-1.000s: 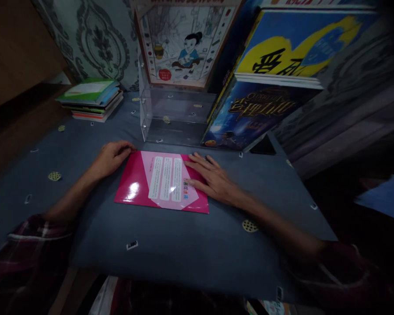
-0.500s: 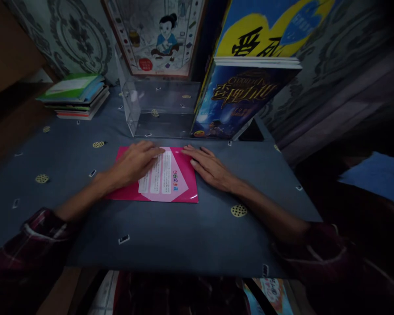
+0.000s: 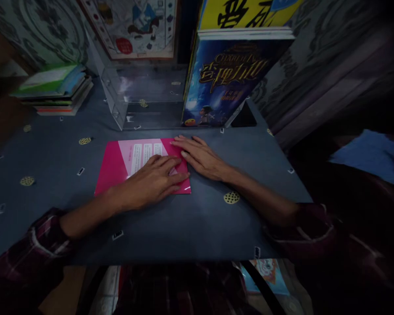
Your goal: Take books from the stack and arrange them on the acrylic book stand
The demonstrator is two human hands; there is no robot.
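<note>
Far left, at the back of the worktop (image 3: pixel 210 232): stack of thin books (image 3: pixel 57 89), green cover on top, edges uneven, close to the patterned wall (image 3: pixel 39 26). Grey-blue covering on the worktop, printed with small yellow dotted shapes and little labels.

Next, moving right: plaid sleeve of the left arm (image 3: pixel 46 245), reaching in from the lower left corner. Then pink book (image 3: pixel 108 164) — flat on the worktop, near the middle, in front of the clear rack (image 3: pixel 107 85), well short of the near edge. Pale pink panel with white text blocks on its cover, partly hidden. Above and behind, in the rack: book with a line drawing (image 3: pixel 141 30), top cut off by the view.

Left hand (image 3: pixel 156 179): palm down over the right-hand part of the pink book, fingers slightly spread, pointing right. Gripping nothing. Full contact or slight hover: can't tell.

Right hand (image 3: pixel 202 159): just beside, fingertips over the far right corner of the pink book, thumb apart from the fingers, palm past the book's right edge. Not clamped on anything.

Behind the right hand: blue book (image 3: pixel 230 81), standing, in front of a yellow book (image 3: pixel 213 15). Far right, beyond the worktop: blue cloth-like item (image 3: pixel 371 155) — too dim to identify.
</note>
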